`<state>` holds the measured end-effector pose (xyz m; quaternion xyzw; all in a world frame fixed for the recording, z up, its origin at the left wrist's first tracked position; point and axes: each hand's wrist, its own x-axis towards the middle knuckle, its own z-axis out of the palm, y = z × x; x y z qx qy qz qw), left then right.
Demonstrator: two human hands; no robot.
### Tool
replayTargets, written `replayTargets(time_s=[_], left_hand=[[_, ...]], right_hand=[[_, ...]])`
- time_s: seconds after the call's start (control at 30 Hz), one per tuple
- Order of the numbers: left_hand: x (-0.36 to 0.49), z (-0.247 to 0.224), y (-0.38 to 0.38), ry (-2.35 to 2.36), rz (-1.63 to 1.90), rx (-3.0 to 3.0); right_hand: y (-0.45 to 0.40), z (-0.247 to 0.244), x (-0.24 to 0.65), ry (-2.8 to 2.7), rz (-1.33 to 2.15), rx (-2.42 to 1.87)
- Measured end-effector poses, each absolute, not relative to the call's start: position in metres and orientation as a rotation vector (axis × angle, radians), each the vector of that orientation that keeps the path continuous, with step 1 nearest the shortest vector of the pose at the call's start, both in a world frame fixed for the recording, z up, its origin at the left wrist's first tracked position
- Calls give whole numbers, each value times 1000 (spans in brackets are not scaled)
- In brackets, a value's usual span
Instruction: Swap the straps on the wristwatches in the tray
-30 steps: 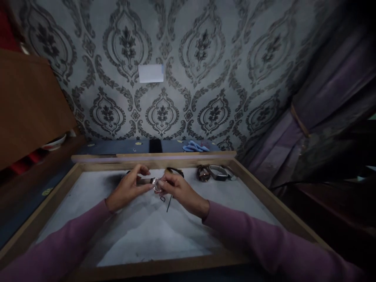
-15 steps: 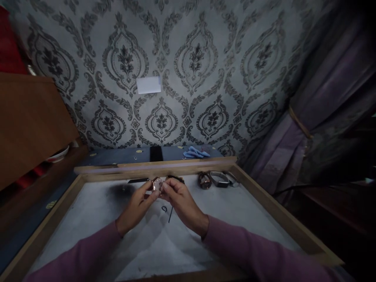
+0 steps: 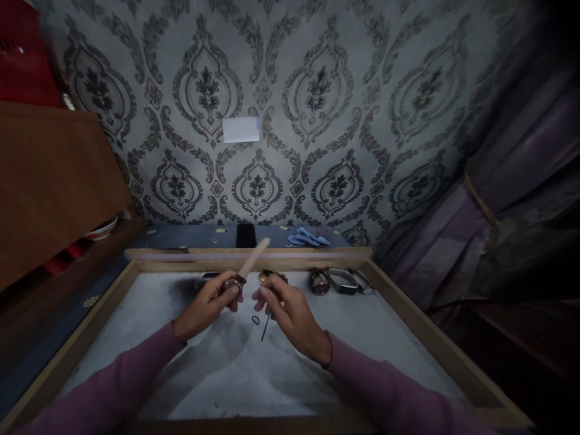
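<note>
Wristwatch (image 3: pixel 232 286) sits in the left hand (image 3: pixel 206 311), clamped between thumb and fingers, its round face turned up and its pale strap (image 3: pixel 252 261) slanting away from the wearer and to the right, so the long axis runs from the left fingers towards the far rim of the wooden tray (image 3: pixel 312 251). From the right hand (image 3: pixel 294 311) the watch face lies just to the left, across a narrow gap; the left hand is the nearer one, being already on it. Thumb and fingers of the right are curled close together, though whether they pinch something small I cannot tell. Just beyond those fingertips rests a gold-toned watch (image 3: pixel 264 276), near enough to be brushed by a reach forward. Below them lie a small dark loop (image 3: pixel 255 320) and a thin dark stick (image 3: pixel 265 329), whose upper end meets the right hand in view. Well to the right, a brown watch (image 3: pixel 319 281) and a grey-banded one (image 3: pixel 343 281) stand side by side; past the rim lies a blue cloth (image 3: pixel 308 237)
</note>
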<state>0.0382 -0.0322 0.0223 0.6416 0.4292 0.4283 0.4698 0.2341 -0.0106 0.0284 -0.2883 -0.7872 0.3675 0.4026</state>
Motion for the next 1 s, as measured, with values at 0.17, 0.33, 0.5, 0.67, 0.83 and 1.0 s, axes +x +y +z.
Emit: replayTargets(time_s=[0.17, 0.33, 0.5, 0.67, 0.83, 1.0], left_hand=[[35, 29, -38, 1050, 777, 1778], [37, 34, -42, 1004, 738, 1795], [33, 30, -42, 1001, 767, 1532], [34, 30, -45, 969, 763, 1366], [37, 28, -45, 1018, 750, 1317], [40, 25, -45, 1043, 756, 1291]], right_hand=[[-5, 39, 238, -2115, 504, -502], [-4, 33, 238, -2249, 664, -610], [-10, 33, 239, -2178, 801, -696], [-13, 31, 237, -2125, 1024, -750], [-10, 23, 236, -2036, 1194, -817], [-5, 16, 236, -2008, 1262, -876]])
